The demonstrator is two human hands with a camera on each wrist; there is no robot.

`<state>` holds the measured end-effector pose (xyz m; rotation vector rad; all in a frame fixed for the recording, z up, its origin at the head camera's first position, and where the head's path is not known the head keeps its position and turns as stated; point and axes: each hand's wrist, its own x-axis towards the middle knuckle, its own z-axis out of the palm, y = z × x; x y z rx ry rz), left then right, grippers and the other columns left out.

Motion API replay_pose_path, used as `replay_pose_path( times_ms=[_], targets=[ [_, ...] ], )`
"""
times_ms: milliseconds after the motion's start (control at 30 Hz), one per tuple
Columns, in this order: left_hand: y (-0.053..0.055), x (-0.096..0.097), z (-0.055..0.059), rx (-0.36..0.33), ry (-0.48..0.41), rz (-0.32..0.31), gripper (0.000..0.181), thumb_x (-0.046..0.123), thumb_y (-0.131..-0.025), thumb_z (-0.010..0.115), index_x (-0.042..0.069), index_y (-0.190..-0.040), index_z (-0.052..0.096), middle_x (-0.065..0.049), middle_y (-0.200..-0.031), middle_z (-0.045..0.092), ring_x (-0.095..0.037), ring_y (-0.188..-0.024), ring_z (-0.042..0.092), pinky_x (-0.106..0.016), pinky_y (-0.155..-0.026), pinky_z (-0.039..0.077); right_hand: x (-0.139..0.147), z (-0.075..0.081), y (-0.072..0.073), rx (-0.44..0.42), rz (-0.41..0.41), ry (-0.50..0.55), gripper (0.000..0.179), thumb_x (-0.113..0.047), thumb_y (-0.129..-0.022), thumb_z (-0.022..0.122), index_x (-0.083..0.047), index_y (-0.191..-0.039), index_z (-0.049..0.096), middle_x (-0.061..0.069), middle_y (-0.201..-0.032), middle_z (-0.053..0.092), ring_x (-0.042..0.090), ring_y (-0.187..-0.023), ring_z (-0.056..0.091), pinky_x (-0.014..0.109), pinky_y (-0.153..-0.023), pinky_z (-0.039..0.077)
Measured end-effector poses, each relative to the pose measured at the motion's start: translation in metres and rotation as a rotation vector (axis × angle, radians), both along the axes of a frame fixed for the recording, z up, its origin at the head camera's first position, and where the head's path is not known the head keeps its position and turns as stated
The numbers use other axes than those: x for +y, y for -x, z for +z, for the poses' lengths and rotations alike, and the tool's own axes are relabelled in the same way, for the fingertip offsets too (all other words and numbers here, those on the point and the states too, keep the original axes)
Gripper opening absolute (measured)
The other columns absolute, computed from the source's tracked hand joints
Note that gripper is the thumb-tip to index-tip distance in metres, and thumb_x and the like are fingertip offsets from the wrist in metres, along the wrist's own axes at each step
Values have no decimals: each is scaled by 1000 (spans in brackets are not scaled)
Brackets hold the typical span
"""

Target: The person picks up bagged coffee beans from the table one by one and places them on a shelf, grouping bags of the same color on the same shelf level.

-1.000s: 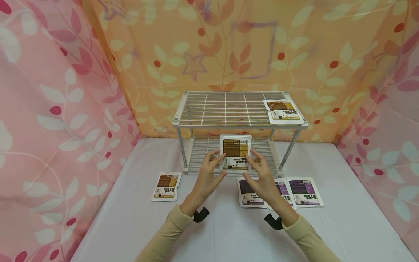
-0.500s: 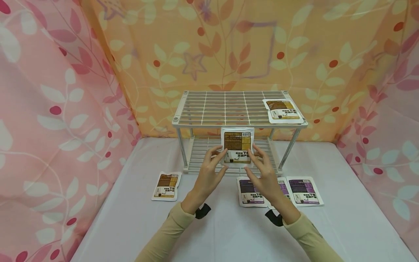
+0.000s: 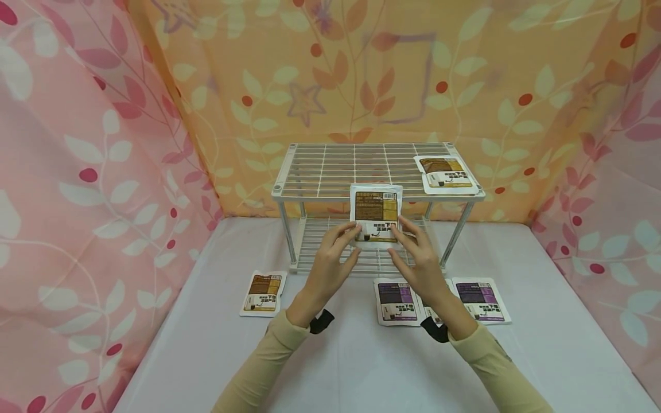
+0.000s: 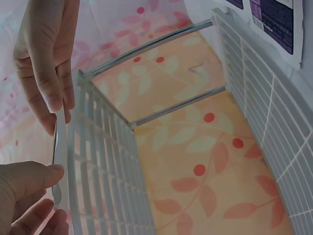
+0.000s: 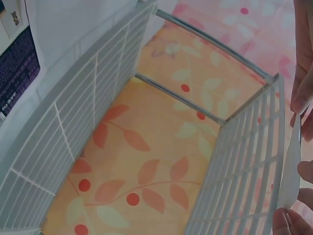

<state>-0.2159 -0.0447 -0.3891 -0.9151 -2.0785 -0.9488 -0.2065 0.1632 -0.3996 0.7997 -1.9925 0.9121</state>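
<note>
A white-edged, flat packet with a brown and yellow label (image 3: 377, 206) is held up at the front edge of the wire rack's upper shelf (image 3: 320, 199). My left hand (image 3: 327, 258) pinches its left edge and my right hand (image 3: 420, 261) its right edge. In the left wrist view the packet (image 4: 59, 147) appears edge-on beside the shelf bars, between both hands. The right wrist view also shows the packet's thin side (image 5: 291, 166) close to the shelf; whether it touches the bars I cannot tell.
Another brown packet (image 3: 448, 175) lies at the upper shelf's right end. One more brown packet (image 3: 262, 293) lies on the white table at left. Purple-labelled packets (image 3: 396, 302) lie at right, partly behind my right arm. Patterned cloth (image 3: 232, 86) surrounds the table.
Both hands have raised the brown packet together, from in front of the lower shelf to the upper shelf's front edge. The rack and the other packets have stayed in place.
</note>
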Motion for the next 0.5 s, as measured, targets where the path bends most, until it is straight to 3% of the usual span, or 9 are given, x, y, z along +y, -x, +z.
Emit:
replay_pose_path(
  times_ms=[233, 500],
  targets=[
    [6, 0, 13, 17, -32, -18, 37, 2, -82, 68, 1, -118, 61, -11, -126, 55, -23, -119, 50, -25, -100, 42, 2, 16, 8, 8, -30, -33, 49, 7, -75, 71, 1, -122, 59, 17, -133, 48, 32, -113, 49, 21, -95, 43],
    [14, 1, 22, 63, -45, -50, 29, 3, -84, 66, 0, -112, 64, -13, -125, 57, -25, -118, 52, -26, -100, 42, 3, 30, 10, -2, -55, -25, 43, 1, -78, 70, -2, -119, 61, 16, -129, 52, 32, -117, 48, 40, -90, 46]
  ],
)
